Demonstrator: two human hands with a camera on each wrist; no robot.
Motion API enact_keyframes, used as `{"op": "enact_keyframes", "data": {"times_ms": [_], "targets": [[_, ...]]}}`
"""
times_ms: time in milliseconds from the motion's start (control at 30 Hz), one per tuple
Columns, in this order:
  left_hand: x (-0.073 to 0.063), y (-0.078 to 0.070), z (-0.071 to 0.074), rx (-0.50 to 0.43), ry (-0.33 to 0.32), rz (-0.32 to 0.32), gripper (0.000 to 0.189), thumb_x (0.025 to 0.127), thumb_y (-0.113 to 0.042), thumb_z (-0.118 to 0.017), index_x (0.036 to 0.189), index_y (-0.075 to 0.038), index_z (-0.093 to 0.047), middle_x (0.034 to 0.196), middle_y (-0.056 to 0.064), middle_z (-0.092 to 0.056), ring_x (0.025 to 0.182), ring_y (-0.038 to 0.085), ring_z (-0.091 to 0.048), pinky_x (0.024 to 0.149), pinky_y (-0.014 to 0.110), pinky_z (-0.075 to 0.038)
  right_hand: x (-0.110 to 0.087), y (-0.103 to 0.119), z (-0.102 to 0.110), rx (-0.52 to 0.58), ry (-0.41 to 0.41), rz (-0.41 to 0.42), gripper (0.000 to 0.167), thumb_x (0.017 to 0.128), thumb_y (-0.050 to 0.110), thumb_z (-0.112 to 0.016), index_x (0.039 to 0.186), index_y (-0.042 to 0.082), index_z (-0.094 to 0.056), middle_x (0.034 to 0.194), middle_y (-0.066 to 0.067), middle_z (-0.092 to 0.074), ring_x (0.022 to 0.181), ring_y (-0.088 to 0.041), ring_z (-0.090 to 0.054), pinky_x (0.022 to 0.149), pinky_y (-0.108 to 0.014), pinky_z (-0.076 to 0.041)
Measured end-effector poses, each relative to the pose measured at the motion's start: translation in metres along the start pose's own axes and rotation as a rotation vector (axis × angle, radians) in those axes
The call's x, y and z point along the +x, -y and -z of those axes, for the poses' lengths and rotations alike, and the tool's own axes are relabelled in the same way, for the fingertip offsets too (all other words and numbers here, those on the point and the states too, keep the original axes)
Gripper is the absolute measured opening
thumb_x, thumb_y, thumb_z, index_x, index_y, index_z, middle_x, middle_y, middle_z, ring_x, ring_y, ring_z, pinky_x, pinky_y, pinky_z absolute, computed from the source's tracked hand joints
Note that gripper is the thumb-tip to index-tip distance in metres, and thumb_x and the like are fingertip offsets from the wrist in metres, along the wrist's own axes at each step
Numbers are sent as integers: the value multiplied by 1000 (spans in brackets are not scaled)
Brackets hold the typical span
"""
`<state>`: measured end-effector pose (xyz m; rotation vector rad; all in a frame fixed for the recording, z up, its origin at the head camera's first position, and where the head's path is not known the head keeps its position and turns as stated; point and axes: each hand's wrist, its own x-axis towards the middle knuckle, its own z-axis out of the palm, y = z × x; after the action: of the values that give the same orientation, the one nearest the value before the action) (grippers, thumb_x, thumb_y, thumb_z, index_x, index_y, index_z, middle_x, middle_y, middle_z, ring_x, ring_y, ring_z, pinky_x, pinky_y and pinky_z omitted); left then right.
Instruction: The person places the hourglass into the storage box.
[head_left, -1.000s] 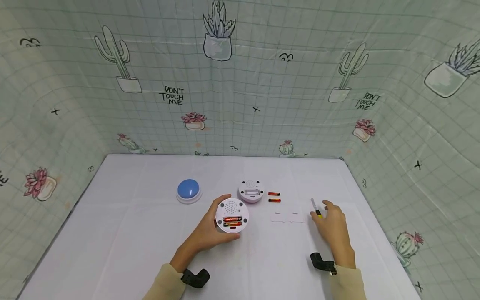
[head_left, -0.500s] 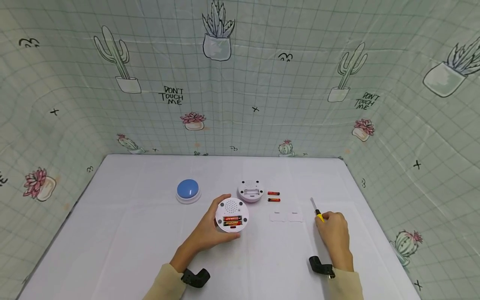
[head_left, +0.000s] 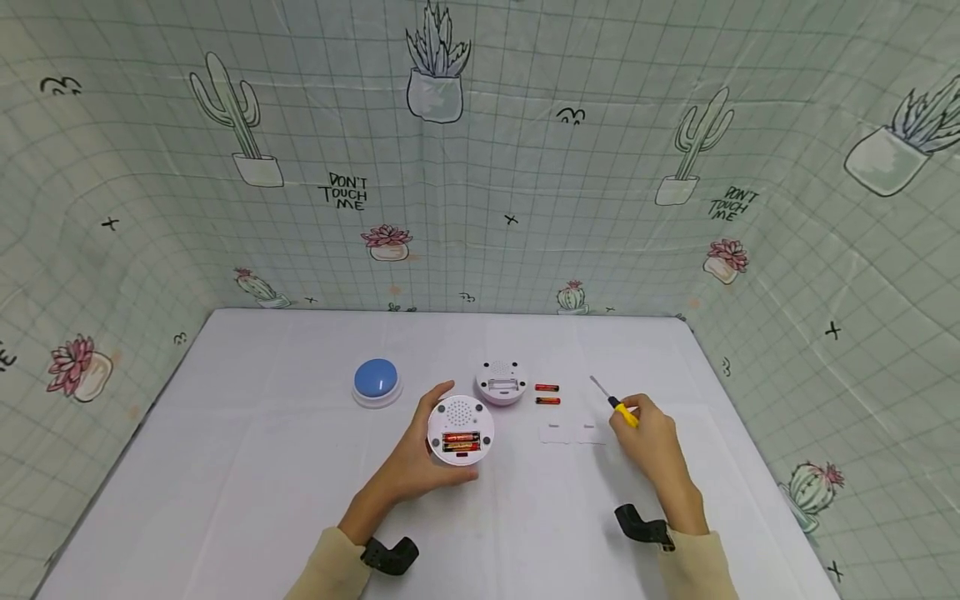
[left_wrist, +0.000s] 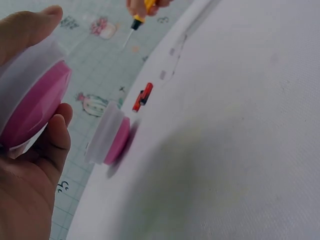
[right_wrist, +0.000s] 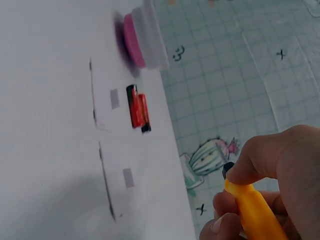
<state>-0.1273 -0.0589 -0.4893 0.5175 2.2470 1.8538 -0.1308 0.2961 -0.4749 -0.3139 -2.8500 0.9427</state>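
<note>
My left hand [head_left: 417, 454] grips a round white push-button light [head_left: 461, 417] with its underside turned up; two red batteries [head_left: 461, 442] lie in its uncovered compartment. In the left wrist view its pink dome [left_wrist: 37, 107] faces downward between thumb and fingers. My right hand [head_left: 654, 442] pinches a screwdriver [head_left: 624, 413] by its yellow handle, the metal tip pointing up and to the left, above the table. Two white battery covers [head_left: 555, 434] lie side by side left of that hand. Beyond them are two loose red batteries [head_left: 547, 401].
A second pink-and-white button light [head_left: 502, 385] sits upside down behind the held one, its battery compartment open and without batteries. A blue-domed button light [head_left: 377, 379] stands dome up at the left. A patterned cloth [head_left: 465, 183] hangs behind the white table [head_left: 247, 467].
My right hand has closed on the screwdriver's handle, picked it up off the table and brought it left. The left hand with the button light has shifted only slightly left.
</note>
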Motion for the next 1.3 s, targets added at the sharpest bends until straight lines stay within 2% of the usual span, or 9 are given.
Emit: {"op": "enact_keyframes", "data": {"times_ms": [100,167,300,400,600,733,867,1000,1300], "targets": [[0,-1,0,-23,-2,4,126,67,-7,-95,162,-34,-16,151,8,-47,133,27,-52,111,48,-44,-3,16,1,9,71,69,33,94,16,-59,121,-3,-62,101,-23,-67,73,-25,-57,63,-32,-48],[0,-1,0,-24,0,9,127,67,-7,-95,161,-36,-16,151,7,-46,133,26,-52,110,44,-45,-6,27,1,18,116,114,32,95,16,-59,122,0,-63,99,-20,-67,71,-23,-54,60,-31,-46],[0,-1,1,10,13,-2,117,70,-8,-94,161,-26,-22,151,9,-46,133,27,-51,107,31,-46,-13,47,0,53,203,257,29,96,14,-60,124,6,-65,97,-15,-69,69,-17,-53,58,-28,-46],[1,0,2,38,22,-16,109,72,-10,-93,158,-19,-27,148,10,-49,132,28,-51,105,23,-46,-19,60,1,93,240,372,27,94,10,-63,121,10,-66,98,-13,-72,62,-12,-51,57,-25,-46],[2,1,3,42,23,-27,106,72,-7,-93,156,-18,-30,146,10,-50,130,29,-53,102,20,-47,-27,82,3,175,305,509,29,88,3,-64,114,16,-64,81,1,-65,53,-3,-47,52,-23,-44],[2,2,3,44,11,-31,106,72,-6,-92,157,-17,-29,146,11,-50,131,29,-53,104,21,-46,-31,93,1,189,373,592,22,91,8,-70,110,17,-65,71,8,-57,52,-1,-44,52,-21,-42],[1,1,3,15,6,-16,113,70,-7,-94,158,-20,-25,148,12,-47,131,29,-53,104,23,-48,-33,99,-3,173,434,634,18,92,18,-76,107,19,-66,67,12,-53,55,0,-43,54,-20,-42],[0,0,3,2,13,-6,120,67,-8,-97,159,-21,-22,148,12,-46,129,29,-54,101,23,-49,-34,101,-5,174,467,647,15,93,17,-76,104,21,-68,66,14,-54,56,0,-46,54,-21,-43],[1,0,4,80,38,-31,108,71,-9,-94,157,-15,-28,142,13,-53,124,29,-57,98,22,-51,-31,108,-2,126,486,698,8,91,14,-75,97,18,-73,80,9,-71,62,1,-55,57,-21,-50]]}}
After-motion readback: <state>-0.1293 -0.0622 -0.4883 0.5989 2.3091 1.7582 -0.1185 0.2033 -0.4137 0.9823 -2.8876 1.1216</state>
